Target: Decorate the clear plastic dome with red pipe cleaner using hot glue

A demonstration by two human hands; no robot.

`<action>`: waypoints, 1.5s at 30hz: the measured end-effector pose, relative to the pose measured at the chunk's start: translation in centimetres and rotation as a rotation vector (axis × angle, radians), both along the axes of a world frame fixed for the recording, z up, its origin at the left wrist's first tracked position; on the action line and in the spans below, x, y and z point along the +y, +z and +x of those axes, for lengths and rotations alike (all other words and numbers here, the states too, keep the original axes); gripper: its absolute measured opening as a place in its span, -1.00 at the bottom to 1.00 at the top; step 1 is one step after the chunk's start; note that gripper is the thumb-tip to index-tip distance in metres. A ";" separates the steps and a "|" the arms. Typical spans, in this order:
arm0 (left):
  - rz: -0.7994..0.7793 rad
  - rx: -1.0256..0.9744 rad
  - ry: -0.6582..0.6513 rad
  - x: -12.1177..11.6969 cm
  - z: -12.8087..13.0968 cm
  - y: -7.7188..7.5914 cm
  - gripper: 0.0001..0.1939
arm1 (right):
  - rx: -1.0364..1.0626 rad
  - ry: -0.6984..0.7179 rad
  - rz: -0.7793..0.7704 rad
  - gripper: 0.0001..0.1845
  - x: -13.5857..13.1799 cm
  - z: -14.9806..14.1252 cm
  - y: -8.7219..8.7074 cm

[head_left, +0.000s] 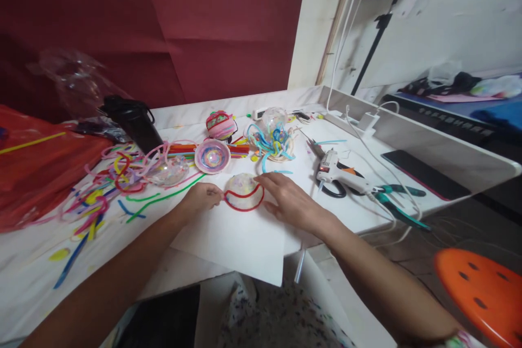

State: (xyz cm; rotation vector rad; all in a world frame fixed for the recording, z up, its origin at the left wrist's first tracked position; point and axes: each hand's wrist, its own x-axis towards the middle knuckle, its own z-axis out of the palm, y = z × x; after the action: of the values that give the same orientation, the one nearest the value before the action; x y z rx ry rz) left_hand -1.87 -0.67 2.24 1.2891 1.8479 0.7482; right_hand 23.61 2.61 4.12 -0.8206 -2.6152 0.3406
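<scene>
A clear plastic dome (243, 187) lies on a white sheet of paper (236, 239), with a red pipe cleaner (244, 207) curved round its near edge. My left hand (203, 197) is closed in a pinch on the left end of the red pipe cleaner. My right hand (287, 199) rests on the dome's right side, its fingers stretched out and touching the rim.
A white glue gun (336, 167), black-handled scissors (336, 189) and green pliers (395, 198) lie to the right. Loose coloured pipe cleaners (110, 185), a swirled disc (212, 156) and a black cup (134, 122) sit behind. An orange stool (481, 293) stands at right.
</scene>
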 end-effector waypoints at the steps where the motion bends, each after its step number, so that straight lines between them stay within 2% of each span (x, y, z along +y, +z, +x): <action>1: -0.002 -0.003 0.001 0.0 0.0 0.0 -0.86 | -0.048 0.000 -0.031 -0.40 0.7 -0.6 0.0; 5: 0.000 -0.001 0.001 0.0 -0.2 -0.2 -0.84 | -0.159 0.002 -0.120 -0.30 2.2 -2.2 0.1; 12: 0.074 0.090 -0.020 0.0 -1.2 -1.0 -0.81 | -0.214 -0.026 -0.090 -0.28 1.6 -2.4 0.5; 18: 0.254 0.325 0.060 -0.6 -3.5 -0.2 -0.85 | -0.220 -0.044 -0.077 -0.31 1.3 -1.8 1.3; 22: 0.320 0.396 0.057 -0.9 -3.4 0.3 -0.85 | -0.230 -0.082 -0.085 -0.41 1.0 -1.6 1.7; 26: 0.254 0.332 -0.044 -0.5 -1.8 0.3 -0.66 | -0.227 -0.161 -0.143 -0.44 0.5 -1.4 1.5; 30: 0.203 0.254 -0.084 0.3 -0.9 0.0 -0.55 | -0.183 -0.235 -0.224 -0.45 0.3 -1.3 0.5; 36: 0.119 0.089 -0.129 0.8 -0.2 -0.1 -0.49 | 0.007 -0.246 -0.304 -0.43 0.8 -1.5 -1.3; 39: 0.070 0.007 -0.124 0.9 0.0 -0.2 -0.46 | 0.131 -0.258 -0.405 -0.39 1.1 -1.6 -1.7; 45: 0.084 -0.117 -0.082 1.4 0.0 -1.1 -0.46 | 0.293 -0.252 -0.513 -0.36 1.8 -1.5 -2.6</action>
State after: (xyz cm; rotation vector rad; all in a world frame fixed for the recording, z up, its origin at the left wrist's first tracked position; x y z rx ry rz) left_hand -1.89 0.69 1.17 1.3371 1.6761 0.8469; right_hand 22.07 4.36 1.50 -1.1462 -2.1417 1.0003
